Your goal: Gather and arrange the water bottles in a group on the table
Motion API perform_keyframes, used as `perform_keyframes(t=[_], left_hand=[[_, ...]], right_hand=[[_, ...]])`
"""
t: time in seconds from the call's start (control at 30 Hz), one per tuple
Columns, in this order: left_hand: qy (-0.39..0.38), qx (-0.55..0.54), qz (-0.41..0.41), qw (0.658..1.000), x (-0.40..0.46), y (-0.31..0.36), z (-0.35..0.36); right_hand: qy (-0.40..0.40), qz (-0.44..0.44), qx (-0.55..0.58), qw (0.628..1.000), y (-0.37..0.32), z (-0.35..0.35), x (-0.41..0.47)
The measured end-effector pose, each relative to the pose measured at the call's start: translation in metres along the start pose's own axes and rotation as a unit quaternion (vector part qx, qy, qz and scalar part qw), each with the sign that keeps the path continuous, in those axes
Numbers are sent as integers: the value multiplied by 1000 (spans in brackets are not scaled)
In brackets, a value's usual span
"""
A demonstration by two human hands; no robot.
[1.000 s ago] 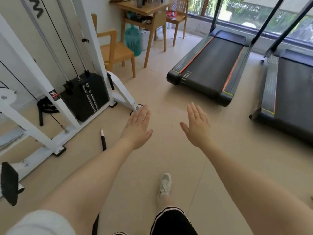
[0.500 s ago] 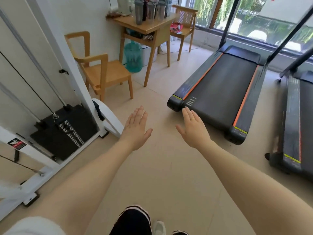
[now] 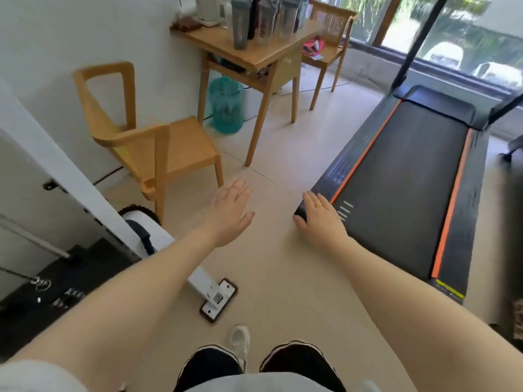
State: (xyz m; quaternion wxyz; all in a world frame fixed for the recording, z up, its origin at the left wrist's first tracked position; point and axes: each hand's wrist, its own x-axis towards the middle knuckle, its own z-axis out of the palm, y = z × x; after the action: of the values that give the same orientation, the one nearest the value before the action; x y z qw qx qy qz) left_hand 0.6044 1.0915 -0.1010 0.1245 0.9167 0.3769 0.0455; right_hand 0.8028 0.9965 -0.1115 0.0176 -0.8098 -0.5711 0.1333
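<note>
Several tall grey and dark water bottles (image 3: pixel 242 24) stand close together on a small wooden table (image 3: pixel 254 56) at the far top of the view, cut off by the frame's upper edge. My left hand (image 3: pixel 229 212) and my right hand (image 3: pixel 321 219) are stretched forward over the floor, palms down, fingers apart, holding nothing. Both hands are well short of the table. A ring shows on my right hand.
A wooden armchair (image 3: pixel 158 148) stands left of the path, a teal bin (image 3: pixel 226 104) under the table, a second chair (image 3: pixel 328 32) behind it. A black treadmill (image 3: pixel 402 179) lies on the right. A white cable machine (image 3: pixel 85 199) and its foot plate (image 3: pixel 218 299) are on the left.
The view has advanced toward the table, which is now larger and nearer. The armchair and treadmill have come closer. Both hands stay open and outstretched.
</note>
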Motion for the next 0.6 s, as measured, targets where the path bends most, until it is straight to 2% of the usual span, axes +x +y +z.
perform_keyframes(t=[0.07, 0.2, 0.3, 0.47, 0.53, 0.6], left_hand=[[9, 4, -9, 1000, 51, -23, -12], [22, -40, -83, 996, 141, -60, -18], [28, -16, -82, 996, 221, -85, -18], [39, -35, -54, 997, 375, -102, -41], [45, -75, -52, 995, 436, -106, -62], [87, -142, -83, 982, 494, -110, -87]], right_hand=[[5, -6, 17, 1000, -4, -17, 47], [12, -16, -6, 1000, 10, -41, 142], [21, -12, -14, 1000, 29, -57, 226], [26, -13, -21, 999, 59, -104, 378], [19, -22, -38, 999, 68, -137, 437], [43, -35, -39, 998, 75, -175, 494]])
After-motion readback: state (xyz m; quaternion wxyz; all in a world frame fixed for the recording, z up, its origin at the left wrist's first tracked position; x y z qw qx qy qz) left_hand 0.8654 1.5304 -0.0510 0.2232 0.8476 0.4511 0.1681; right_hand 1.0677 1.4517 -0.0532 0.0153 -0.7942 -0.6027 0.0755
